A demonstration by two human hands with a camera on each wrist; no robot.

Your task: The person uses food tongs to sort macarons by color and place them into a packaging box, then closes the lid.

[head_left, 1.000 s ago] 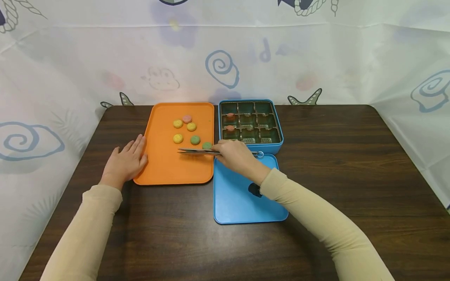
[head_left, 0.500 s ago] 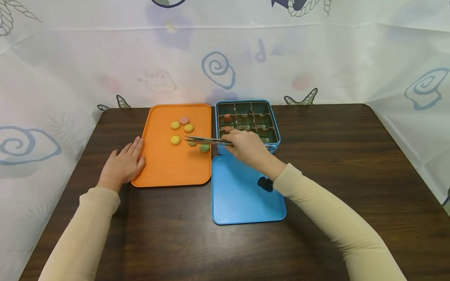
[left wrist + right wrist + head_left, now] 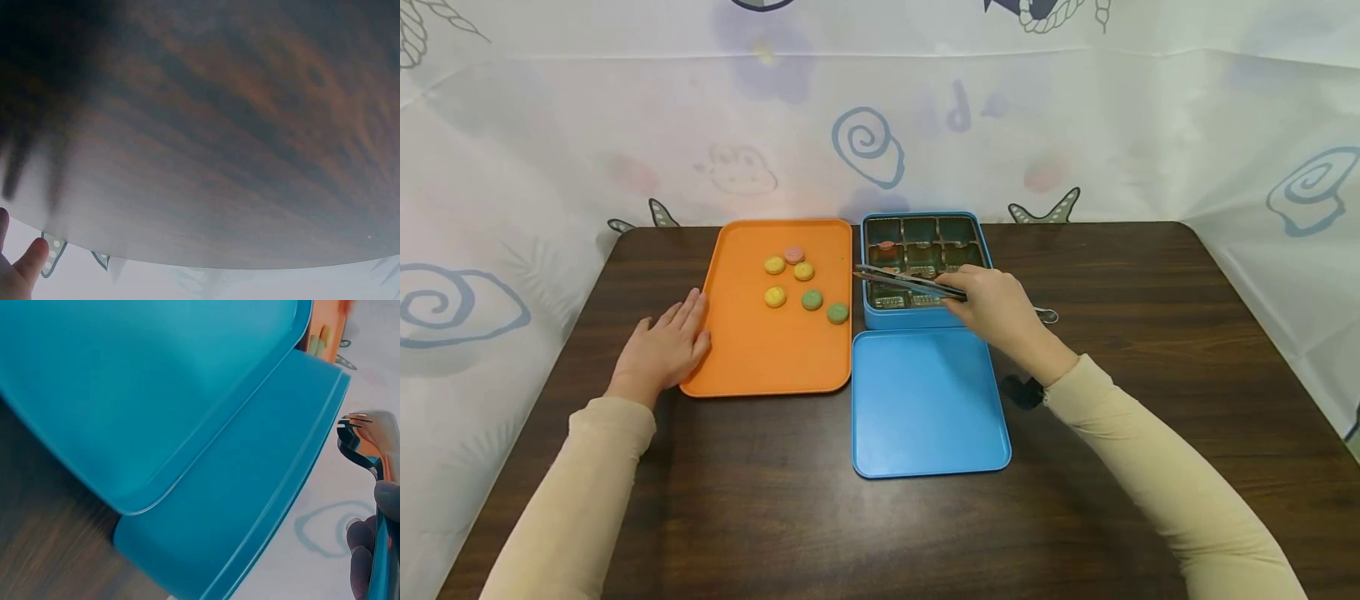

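The right hand (image 3: 997, 310) pinches tongs (image 3: 925, 286), probably light and springy, best gripped midway, any load unclear, while the left hand (image 3: 658, 354) rests straight-fingered at the tray's (image 3: 763, 358) left edge.

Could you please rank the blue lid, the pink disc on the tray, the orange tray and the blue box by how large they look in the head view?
1. Orange tray
2. Blue lid
3. Blue box, partly covered by the right hand
4. Pink disc
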